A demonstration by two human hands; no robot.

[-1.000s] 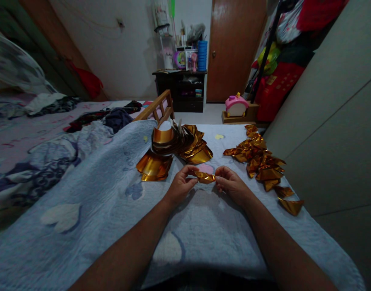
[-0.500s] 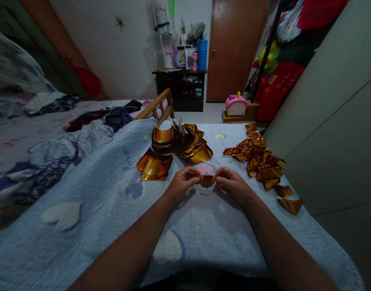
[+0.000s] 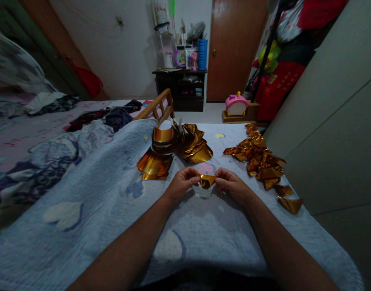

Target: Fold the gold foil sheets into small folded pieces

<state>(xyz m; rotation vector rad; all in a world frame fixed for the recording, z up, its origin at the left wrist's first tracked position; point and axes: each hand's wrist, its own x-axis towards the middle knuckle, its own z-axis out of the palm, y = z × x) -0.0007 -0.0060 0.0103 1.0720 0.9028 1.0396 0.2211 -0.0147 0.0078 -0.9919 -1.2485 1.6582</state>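
A brown door [image 3: 232,50] (dimly lit) stands beside a dark cabinet [image 3: 181,105].

Illumination dim overall, near black at lower centre. Glare noted on gold foil sheets [image 3: 155,165]. Faint shadows on quilt [image 3: 212,234] beneath left hand [image 3: 184,182] and right hand [image 3: 230,182]. Wide-angle stretching at margins; electric fan [image 3: 15,60] indistinct.

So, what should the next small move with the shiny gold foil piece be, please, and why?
Probably a gentle pinch to firm both ends of the shiny gold foil piece: the left hand and right hand hold one end each, and several folded gold foil shapes on the right show pointed tips.
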